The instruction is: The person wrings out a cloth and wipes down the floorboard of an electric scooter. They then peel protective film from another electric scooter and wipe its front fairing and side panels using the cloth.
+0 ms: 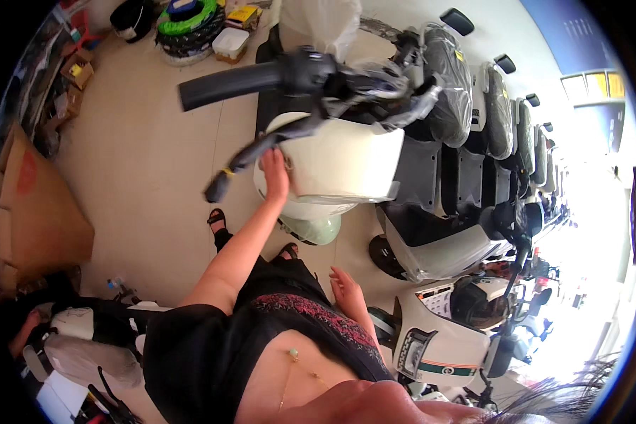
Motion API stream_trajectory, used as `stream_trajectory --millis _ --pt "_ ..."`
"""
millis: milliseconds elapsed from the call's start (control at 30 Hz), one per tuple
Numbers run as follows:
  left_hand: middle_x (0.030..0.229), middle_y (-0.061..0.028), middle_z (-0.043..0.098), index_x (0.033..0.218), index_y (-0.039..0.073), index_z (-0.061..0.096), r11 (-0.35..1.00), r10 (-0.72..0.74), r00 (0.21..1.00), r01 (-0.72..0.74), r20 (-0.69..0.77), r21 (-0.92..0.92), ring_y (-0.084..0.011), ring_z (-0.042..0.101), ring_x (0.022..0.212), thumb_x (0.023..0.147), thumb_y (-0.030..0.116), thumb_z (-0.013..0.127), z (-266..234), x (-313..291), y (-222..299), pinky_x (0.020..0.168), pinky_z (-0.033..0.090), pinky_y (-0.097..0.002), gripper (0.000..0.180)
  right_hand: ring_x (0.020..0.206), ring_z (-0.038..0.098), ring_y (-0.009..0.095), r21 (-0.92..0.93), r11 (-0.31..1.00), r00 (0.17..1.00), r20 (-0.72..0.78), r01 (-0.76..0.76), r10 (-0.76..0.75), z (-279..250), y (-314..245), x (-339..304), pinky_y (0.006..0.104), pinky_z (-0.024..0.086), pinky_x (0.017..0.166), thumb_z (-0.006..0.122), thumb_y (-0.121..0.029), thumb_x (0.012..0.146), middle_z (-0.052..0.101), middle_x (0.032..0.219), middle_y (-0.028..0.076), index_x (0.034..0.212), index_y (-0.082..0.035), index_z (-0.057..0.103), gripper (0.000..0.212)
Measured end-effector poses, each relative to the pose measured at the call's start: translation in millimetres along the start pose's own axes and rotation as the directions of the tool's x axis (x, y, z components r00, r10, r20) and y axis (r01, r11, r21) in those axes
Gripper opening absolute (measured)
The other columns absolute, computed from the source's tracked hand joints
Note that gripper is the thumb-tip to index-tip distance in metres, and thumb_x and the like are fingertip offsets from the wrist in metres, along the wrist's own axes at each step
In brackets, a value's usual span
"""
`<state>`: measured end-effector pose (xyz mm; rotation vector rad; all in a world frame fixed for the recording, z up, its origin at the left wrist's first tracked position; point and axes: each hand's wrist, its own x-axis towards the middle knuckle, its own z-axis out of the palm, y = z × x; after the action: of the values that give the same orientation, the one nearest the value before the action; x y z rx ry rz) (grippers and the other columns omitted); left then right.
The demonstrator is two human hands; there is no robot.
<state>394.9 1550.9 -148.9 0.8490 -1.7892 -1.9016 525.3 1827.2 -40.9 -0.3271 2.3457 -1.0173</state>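
My left hand (pixel 275 173) reaches forward and lies with its fingers stretched against the left side of the front panel (pixel 343 155) of a cream-white scooter. Just above those fingers runs a brake lever (pixel 279 138) in a dark wrapping with a yellow tie. Over it juts the black handlebar grip (pixel 233 85), next to cables and clear plastic film. Below the panel is a pale green front fender (pixel 314 230), near my sandalled feet. My right hand (pixel 345 286) hangs beside my hip, holding nothing, its fingers loosely bent and apart.
To the right stands a row of scooters with film-covered seats (pixel 446 85). Another white scooter (pixel 442 357) is close by my right side. A big cardboard box (pixel 42 212) stands at left. Stacked tyres (pixel 187 35) and a white tub (pixel 231 44) lie at the far left.
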Motion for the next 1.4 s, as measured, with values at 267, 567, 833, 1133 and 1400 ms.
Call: stream_trajectory --millis 267,567,833,1133,1400 --pt "0.131 -0.0103 0.033 0.126 0.008 0.036 0.509 0.642 0.724 -0.649 0.252 0.566 -0.0308 0.027 0.122 0.087 0.026 0.037 18 -20 116 0.100 0.022 -0.0402 0.043 0.083 0.057 0.030 -0.119 0.992 0.999 0.013 -0.048 0.050 -56 65 -18 0.0364 0.046 0.071 0.050 -0.014 0.079 0.059 0.091 0.015 0.107 -0.007 0.051 0.028" --pt "0.123 -0.0050 0.045 0.114 0.009 0.050 0.223 0.461 0.319 -0.945 0.828 0.239 -0.0241 0.043 0.112 0.079 0.012 0.047 73 -91 116 0.092 0.035 -0.0367 0.035 0.076 0.060 0.023 0.124 0.983 0.988 -0.096 0.133 -0.122 -68 0 64 0.0318 0.046 0.066 0.044 -0.024 0.086 0.061 0.087 0.012 0.109 -0.004 0.048 0.031" --pt "0.128 -0.0063 0.037 0.128 0.009 0.031 0.749 -0.058 0.716 0.492 0.696 -0.443 -0.0193 0.037 0.116 0.091 0.024 0.031 68 -135 136 0.098 0.028 -0.0331 0.040 0.118 0.031 0.028 0.520 0.801 0.933 -0.336 0.299 -0.130 -82 -66 68 0.0395 0.029 0.093 0.048 -0.023 0.083 0.028 0.129 0.016 0.123 -0.006 0.036 0.045" --pt "0.133 -0.0088 0.028 0.130 0.005 0.025 0.953 0.072 0.951 0.023 0.301 -0.302 -0.0200 0.029 0.120 0.092 0.036 0.023 26 -114 133 0.100 0.021 -0.0334 0.049 0.125 0.021 0.028 -0.413 0.636 0.677 -0.060 0.652 -0.734 -35 -76 138 0.0427 0.022 0.099 0.054 -0.013 0.071 0.024 0.135 0.013 0.122 -0.004 0.038 0.054" --pt "0.131 -0.0133 0.030 0.128 0.001 0.028 0.989 0.064 0.998 -0.060 -0.027 0.139 -0.0253 0.032 0.119 0.091 0.038 0.021 37 -161 127 0.098 0.023 -0.0376 0.052 0.122 0.028 0.027 -0.404 0.563 0.599 -0.046 0.721 -0.800 -63 -78 164 0.0439 0.027 0.095 0.050 -0.013 0.072 0.030 0.132 0.011 0.116 -0.005 0.043 0.045"
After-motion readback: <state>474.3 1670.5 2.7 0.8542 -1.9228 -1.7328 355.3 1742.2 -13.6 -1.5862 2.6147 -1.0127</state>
